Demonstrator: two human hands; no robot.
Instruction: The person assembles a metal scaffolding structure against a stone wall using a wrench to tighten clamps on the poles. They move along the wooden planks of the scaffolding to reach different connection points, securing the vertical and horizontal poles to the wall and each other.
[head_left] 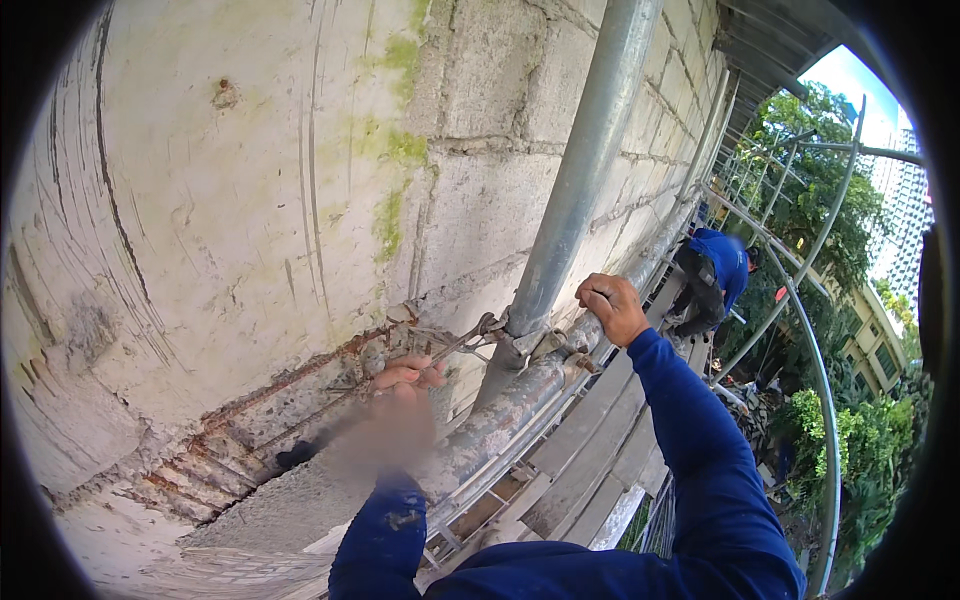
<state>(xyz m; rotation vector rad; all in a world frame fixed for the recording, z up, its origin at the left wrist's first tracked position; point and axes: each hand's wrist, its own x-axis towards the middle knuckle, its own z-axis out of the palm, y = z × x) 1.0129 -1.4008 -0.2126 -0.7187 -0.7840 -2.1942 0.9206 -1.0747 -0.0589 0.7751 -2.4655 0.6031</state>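
My left hand [400, 405], partly blurred, is closed around a thin metal rod-like tool [462, 343] beside the broken edge of the wall. The tool's far end reaches the metal coupler [520, 343] at the upright scaffold pipe [583, 165]; whether they touch, I cannot tell. My right hand [612, 308] is curled over the horizontal scaffold pipe [510, 400], just right of the upright. Rusty rebar [290, 385] lies exposed in the chipped concrete left of my left hand. A dark object [295, 455] near there is too unclear to name.
A worn concrete wall [230, 200] rises on the left, with blockwork [490, 90] behind the upright. Scaffold planks [590, 430] run below my arms. Farther along, a person in blue [715, 265] bends over on the scaffold. Curved-looking pipes [825, 400] and trees [820, 180] stand at right.
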